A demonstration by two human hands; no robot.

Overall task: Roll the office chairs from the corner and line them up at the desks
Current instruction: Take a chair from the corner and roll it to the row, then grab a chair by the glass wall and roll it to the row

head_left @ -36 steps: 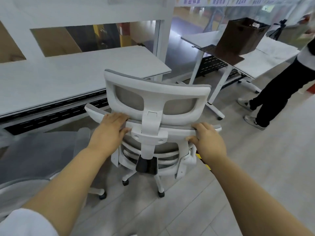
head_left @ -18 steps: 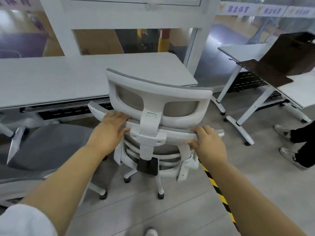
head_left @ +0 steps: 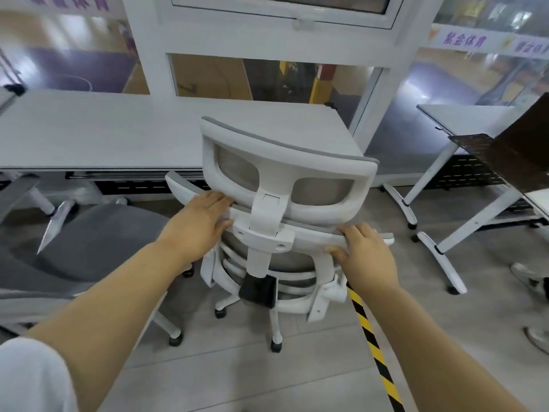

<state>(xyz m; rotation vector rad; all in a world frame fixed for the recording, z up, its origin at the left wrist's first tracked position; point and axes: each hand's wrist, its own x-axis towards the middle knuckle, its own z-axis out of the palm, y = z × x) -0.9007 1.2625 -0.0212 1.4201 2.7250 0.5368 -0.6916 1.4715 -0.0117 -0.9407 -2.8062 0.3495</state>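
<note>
Smooth white plastic chair frame (head_left: 269,230), grey mesh headrest panels (head_left: 323,191), matt pale desk top (head_left: 104,129)

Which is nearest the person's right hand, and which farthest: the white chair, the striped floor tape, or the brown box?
1. White chair: the right hand grips its back rail.
2. Striped floor tape: low down, just beneath that hand.
3. Brown box: far off at the right edge.

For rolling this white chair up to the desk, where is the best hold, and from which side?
The backrest's top rail, taken from behind, one hand each side of the headrest post. The rail is a wide thin bar facing the person, and a two-sided grip likely steers the castered chair straight at the desk. The left hand and right hand hold it there.
</note>
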